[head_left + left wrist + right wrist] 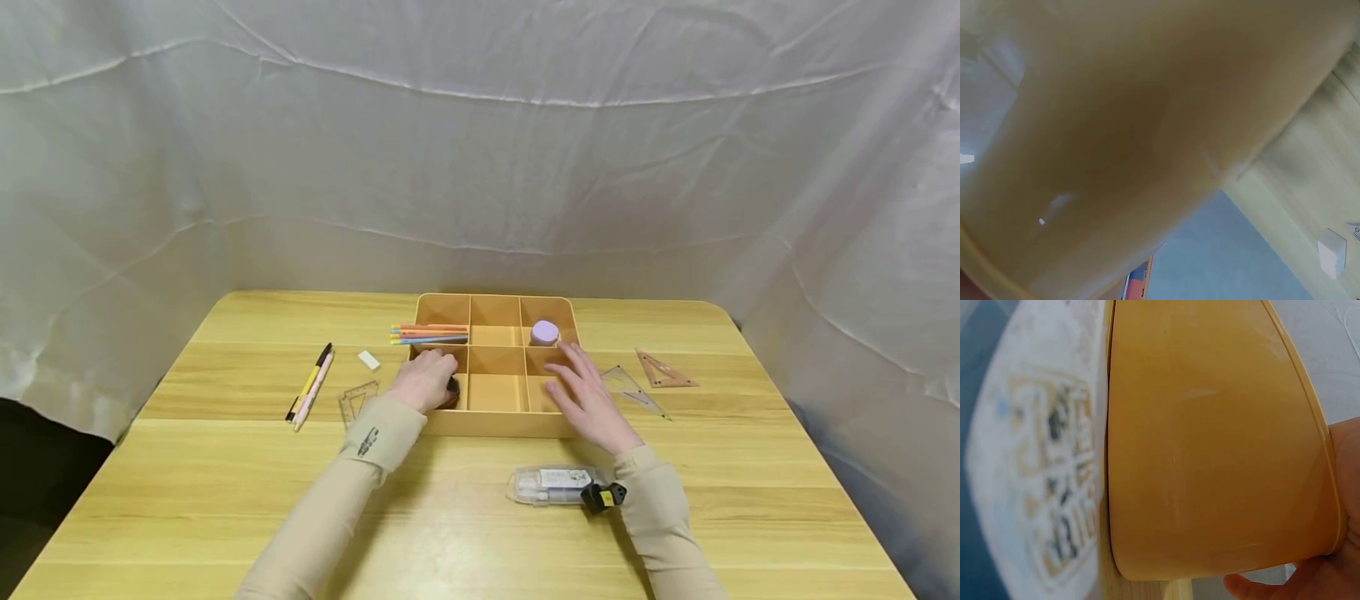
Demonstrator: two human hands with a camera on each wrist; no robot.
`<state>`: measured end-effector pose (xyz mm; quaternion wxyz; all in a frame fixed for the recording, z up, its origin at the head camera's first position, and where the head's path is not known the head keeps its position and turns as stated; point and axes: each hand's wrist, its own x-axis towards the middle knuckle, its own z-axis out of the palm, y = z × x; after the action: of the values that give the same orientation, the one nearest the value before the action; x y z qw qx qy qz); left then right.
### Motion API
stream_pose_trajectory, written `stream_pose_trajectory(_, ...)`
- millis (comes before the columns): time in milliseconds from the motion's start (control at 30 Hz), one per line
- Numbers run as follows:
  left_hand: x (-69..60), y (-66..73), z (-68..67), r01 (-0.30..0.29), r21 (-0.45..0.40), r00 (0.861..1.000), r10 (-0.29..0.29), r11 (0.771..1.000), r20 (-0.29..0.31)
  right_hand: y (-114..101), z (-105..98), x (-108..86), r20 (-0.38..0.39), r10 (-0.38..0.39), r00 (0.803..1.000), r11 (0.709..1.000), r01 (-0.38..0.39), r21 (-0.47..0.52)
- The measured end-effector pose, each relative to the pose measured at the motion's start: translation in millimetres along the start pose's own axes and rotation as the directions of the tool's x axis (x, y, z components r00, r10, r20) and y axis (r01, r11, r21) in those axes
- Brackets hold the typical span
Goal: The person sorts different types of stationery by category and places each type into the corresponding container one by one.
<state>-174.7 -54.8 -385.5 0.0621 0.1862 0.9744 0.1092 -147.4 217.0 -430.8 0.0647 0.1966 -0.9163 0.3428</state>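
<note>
A tan divided organizer box (487,424) sits mid-table. My left hand (426,380) reaches into its front-left compartment with curled fingers and grips a dark rounded object (453,392), mostly hidden under the hand. Its fingertips are out of sight. Over the box's right side, my right hand (592,402) has its fingers spread, and the right wrist view shows it touching the rim of the box wall (1222,437). Several colored pencils (429,335) lie in the back-left compartment, sticking out past the left side. A lilac round-topped item (544,333) stands in the back-right compartment.
Left of the box lie a yellow-and-black pen (309,382), a pink pen (315,390), a white eraser (369,360) and a clear set square (356,402). To the right are a clear triangle (637,392) and an orange triangle (664,370). A transparent case (551,485) lies in front.
</note>
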Motion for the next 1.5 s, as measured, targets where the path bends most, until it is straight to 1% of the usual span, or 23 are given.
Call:
stream_pose_trajectory(100, 1.4, -0.2, 2.6, -0.002, 0.023, 1.000, 0.002, 1.000, -0.025, 0, -1, -0.1, 0.000, -0.001, 1.000, 1.000, 0.001, -0.004)
stream_pose_trajectory(200, 0.2, -0.7, 4.9, -0.002, 0.022, 0.998, 0.003, 1.000, -0.065, -1, -1, -0.4, 0.001, 0.001, 1.000, 1.000, -0.001, -0.006)
stream_pose_trajectory(267, -3.7, -0.8, 4.9, -0.009, 0.008, 0.995, 0.010, 1.000, -0.101, -1, -1, -0.6, 0.001, 0.002, 1.000, 1.000, -0.002, -0.006)
stream_pose_trajectory(333, -10.2, -1.3, 4.0, -0.030, -0.018, 0.989, 0.027, 0.999, -0.147, -1, -1, -1.0, 0.000, 0.002, 1.000, 1.000, -0.002, -0.006)
stream_pose_trajectory(400, -19.8, -3.1, 3.4, -0.052, -0.068, 0.977, 0.037, 0.996, -0.211, -1, -1, -1.7, 0.002, 0.000, 1.000, 1.000, 0.000, -0.009)
stream_pose_trajectory(467, -31.6, -7.9, 2.7, -0.077, -0.147, 0.957, 0.032, 0.986, -0.289, -2, -2, -2.4, 0.006, -0.002, 1.000, 1.000, 0.002, -0.012)
stream_pose_trajectory(567, -49.9, -21.0, 0.4, -0.086, -0.274, 0.925, -0.026, 0.958, -0.380, -2, -3, -2.8, 0.013, 0.000, 1.000, 1.000, 0.000, -0.011)
stream_pose_trajectory(600, -54.9, -26.7, -1.1, -0.088, -0.302, 0.915, -0.043, 0.949, -0.402, -2, -3, -2.9, 0.012, 0.001, 1.000, 1.000, -0.001, -0.009)
stream_pose_trajectory(633, -59.3, -32.5, -3.3, -0.089, -0.329, 0.908, -0.059, 0.940, -0.414, -1, -4, -2.9, 0.009, 0.003, 1.000, 1.000, -0.003, -0.007)
stream_pose_trajectory(667, -63.2, -38.7, -5.3, -0.090, -0.345, 0.905, -0.068, 0.934, -0.420, -1, -5, -3.0, 0.005, 0.005, 1.000, 1.000, -0.005, -0.006)
stream_pose_trajectory(700, -66.7, -44.5, -8.0, -0.086, -0.352, 0.906, -0.073, 0.932, -0.417, -1, -5, -3.2, 0.002, 0.005, 1.000, 1.000, -0.005, -0.009)
stream_pose_trajectory(767, -72.0, -55.5, -12.5, -0.091, -0.352, 0.915, -0.060, 0.932, -0.398, 0, -7, -3.7, -0.001, 0.006, 1.000, 1.000, -0.006, -0.014)
stream_pose_trajectory(800, -74.4, -60.4, -14.4, -0.094, -0.347, 0.923, -0.049, 0.933, -0.382, 0, -7, -4.0, -0.002, 0.006, 1.000, 1.000, -0.006, -0.018)
stream_pose_trajectory(900, -81.3, -71.6, -18.2, -0.089, -0.350, 0.954, -0.021, 0.932, -0.299, 1, -8, -4.7, 0.004, 0.007, 1.000, 1.000, -0.007, -0.029)
stream_pose_trajectory(1000, -86.6, -77.9, -20.7, -0.058, -0.366, 0.984, -0.008, 0.929, -0.177, 1, -8, -5.2, 0.005, 0.011, 1.000, 0.999, -0.011, -0.030)
stream_pose_trajectory(1033, -88.0, -78.6, -21.7, -0.043, -0.376, 0.992, -0.007, 0.926, -0.129, 2, -8, -5.2, 0.004, 0.012, 1.000, 1.000, -0.012, -0.029)
stream_pose_trajectory(1100, -90.1, -78.8, -23.2, -0.014, -0.389, 0.999, 0.000, 0.921, -0.036, 2, -8, -5.3, 0.003, 0.012, 1.000, 1.000, -0.012, -0.027)
stream_pose_trajectory(1133, -90.9, -78.1, -24.0, 0.009, -0.400, 1.000, -0.003, 0.917, 0.014, 2, -8, -5.3, 0.003, 0.012, 1.000, 1.000, -0.012, -0.028)
stream_pose_trajectory(1200, -92.0, -76.2, -25.2, 0.053, -0.411, 0.995, -0.013, 0.910, 0.101, 2, -8, -5.3, 0.005, 0.013, 1.000, 1.000, -0.013, -0.028)
stream_pose_trajectory(1267, -92.7, -74.1, -25.8, 0.090, -0.410, 0.987, -0.026, 0.908, 0.160, 1, -8, -5.3, 0.006, 0.014, 1.000, 1.000, -0.014, -0.026)
stream_pose_trajectory(1333, -93.2, -72.1, -26.2, 0.127, -0.406, 0.979, -0.050, 0.905, 0.196, 1, -8, -5.3, 0.008, 0.015, 1.000, 1.000, -0.015, -0.023)
stream_pose_trajectory(1433, -93.5, -69.4, -25.4, 0.167, -0.409, 0.972, -0.081, 0.897, 0.220, 1, -8, -5.3, 0.008, 0.015, 1.000, 1.000, -0.015, -0.021)
stream_pose_trajectory(1500, -93.8, -67.8, -24.4, 0.199, -0.417, 0.965, -0.104, 0.887, 0.240, 1, -8, -5.7, 0.009, 0.016, 1.000, 1.000, -0.016, -0.021)
